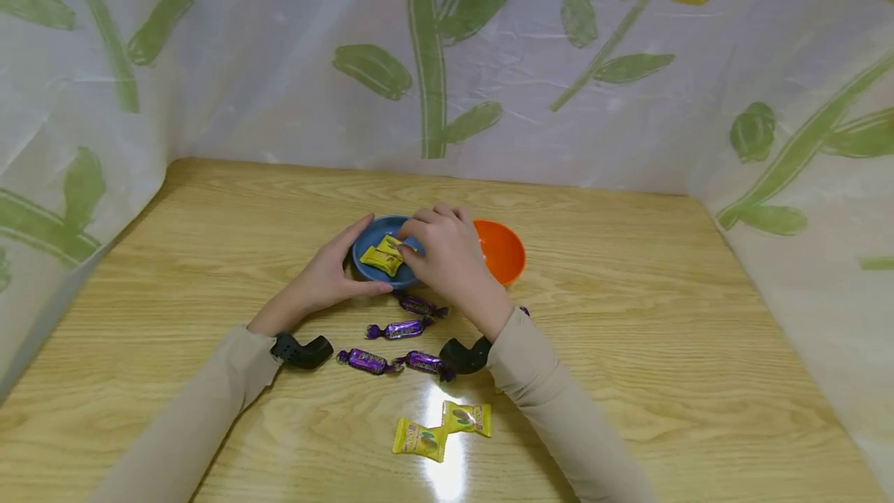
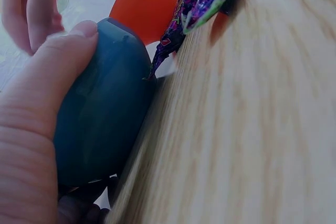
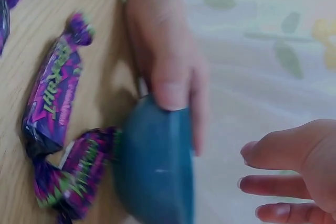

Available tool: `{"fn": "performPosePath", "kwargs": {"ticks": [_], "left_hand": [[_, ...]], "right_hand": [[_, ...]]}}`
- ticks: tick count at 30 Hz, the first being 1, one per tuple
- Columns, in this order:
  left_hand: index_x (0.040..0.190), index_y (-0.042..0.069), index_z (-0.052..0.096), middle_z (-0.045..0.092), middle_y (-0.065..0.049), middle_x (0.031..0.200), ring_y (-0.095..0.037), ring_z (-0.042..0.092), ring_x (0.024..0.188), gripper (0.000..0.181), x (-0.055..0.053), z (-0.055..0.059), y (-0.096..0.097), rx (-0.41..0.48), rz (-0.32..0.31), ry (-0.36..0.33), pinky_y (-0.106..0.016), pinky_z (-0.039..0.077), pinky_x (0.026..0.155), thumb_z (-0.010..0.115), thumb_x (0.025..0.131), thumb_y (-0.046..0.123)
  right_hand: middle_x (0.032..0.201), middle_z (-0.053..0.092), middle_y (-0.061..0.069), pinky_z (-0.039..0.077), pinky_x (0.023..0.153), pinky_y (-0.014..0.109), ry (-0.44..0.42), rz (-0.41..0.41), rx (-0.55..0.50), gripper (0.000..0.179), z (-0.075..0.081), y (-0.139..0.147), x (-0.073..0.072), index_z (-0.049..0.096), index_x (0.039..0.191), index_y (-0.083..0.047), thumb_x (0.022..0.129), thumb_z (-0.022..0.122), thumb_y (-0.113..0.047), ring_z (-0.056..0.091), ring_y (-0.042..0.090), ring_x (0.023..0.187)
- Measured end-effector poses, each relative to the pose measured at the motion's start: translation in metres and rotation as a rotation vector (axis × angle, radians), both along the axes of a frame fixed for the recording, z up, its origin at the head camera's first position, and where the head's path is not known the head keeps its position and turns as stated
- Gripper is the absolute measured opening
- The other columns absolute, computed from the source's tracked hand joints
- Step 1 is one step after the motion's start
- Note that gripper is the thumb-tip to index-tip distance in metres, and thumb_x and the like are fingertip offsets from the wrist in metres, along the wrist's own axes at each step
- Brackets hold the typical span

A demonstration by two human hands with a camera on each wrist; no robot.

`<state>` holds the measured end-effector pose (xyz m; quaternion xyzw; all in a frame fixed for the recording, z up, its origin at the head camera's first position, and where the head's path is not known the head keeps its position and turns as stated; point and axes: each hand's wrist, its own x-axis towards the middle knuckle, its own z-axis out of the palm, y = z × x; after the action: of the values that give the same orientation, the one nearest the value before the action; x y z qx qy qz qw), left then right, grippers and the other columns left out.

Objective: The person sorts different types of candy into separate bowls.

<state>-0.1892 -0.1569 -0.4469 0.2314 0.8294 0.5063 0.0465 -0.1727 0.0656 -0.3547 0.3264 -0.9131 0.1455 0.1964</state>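
My left hand (image 1: pixel 323 274) holds a blue bowl (image 1: pixel 360 245) by its sides, thumb on the near side and fingers round the far side. In the left wrist view the thumb presses against the outside of the bowl (image 2: pixel 105 108). Yellow-wrapped candies (image 1: pixel 382 260) lie inside it. Above the bowl's right side hovers my right hand (image 1: pixel 447 247). The right wrist view shows that hand's fingers (image 3: pixel 278 185) apart from the thumb, with nothing visible between them. An orange bowl (image 1: pixel 504 252) stands just right of the blue one, partly hidden by the right hand.
Several purple-wrapped candies (image 1: pixel 401 329) lie on the wooden table (image 1: pixel 628 332) in front of the bowls. Nearer the front are two yellow candies (image 1: pixel 421 441). A flower-patterned curtain (image 1: pixel 279 99) hangs behind the table. Each wrist carries a black camera mount (image 1: pixel 305 352).
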Motion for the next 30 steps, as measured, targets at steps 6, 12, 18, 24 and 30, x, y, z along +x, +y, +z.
{"fn": "performPosePath", "kwargs": {"ticks": [6,12,18,24,30], "left_hand": [[0.160,0.013,0.017,0.019,-0.013,0.163,-0.034,0.020,0.148,0.107,0.001,0.001,0.000,0.000,0.005,0.000,-0.055,0.019,0.118,0.086,0.080,0.025],[0.161,0.014,0.016,0.017,-0.013,0.163,-0.035,0.017,0.149,0.111,0.003,0.004,0.000,-0.037,0.030,-0.010,-0.056,0.017,0.118,0.087,0.078,0.031],[0.160,0.013,0.017,0.017,-0.011,0.164,-0.033,0.016,0.149,0.110,0.002,0.002,0.002,-0.042,0.021,-0.002,-0.054,0.017,0.119,0.087,0.078,0.031],[0.160,0.013,0.017,0.017,-0.011,0.164,-0.032,0.016,0.149,0.110,0.002,0.001,0.001,-0.040,0.022,-0.005,-0.054,0.018,0.118,0.087,0.077,0.031],[0.160,0.013,0.016,0.017,-0.012,0.164,-0.033,0.016,0.149,0.110,0.001,0.001,0.000,-0.037,0.021,-0.005,-0.054,0.017,0.119,0.087,0.078,0.030]], "right_hand": [[0.095,0.073,-0.001,0.042,0.079,0.039,0.043,0.043,-0.055,0.005,0.015,0.022,0.020,0.078,0.089,-0.016,0.084,0.079,-0.016,0.057,0.020,0.085],[0.090,0.073,-0.001,0.038,0.074,0.039,0.060,0.054,-0.093,0.009,0.018,0.052,0.038,0.077,0.086,-0.015,0.080,0.083,-0.013,0.057,0.021,0.085],[0.084,0.072,-0.001,0.035,0.072,0.037,0.000,0.071,-0.085,0.014,0.012,0.087,0.058,0.076,0.081,-0.014,0.075,0.087,-0.010,0.054,0.021,0.081],[0.086,0.072,-0.007,0.036,0.073,0.035,-0.126,0.094,-0.002,0.017,-0.003,0.113,0.076,0.076,0.083,-0.016,0.073,0.089,-0.013,0.056,0.015,0.083],[0.086,0.066,-0.013,0.037,0.074,0.034,-0.327,0.118,0.217,0.021,-0.008,0.129,0.087,0.070,0.079,-0.023,0.072,0.089,-0.023,0.054,0.012,0.083]]}}
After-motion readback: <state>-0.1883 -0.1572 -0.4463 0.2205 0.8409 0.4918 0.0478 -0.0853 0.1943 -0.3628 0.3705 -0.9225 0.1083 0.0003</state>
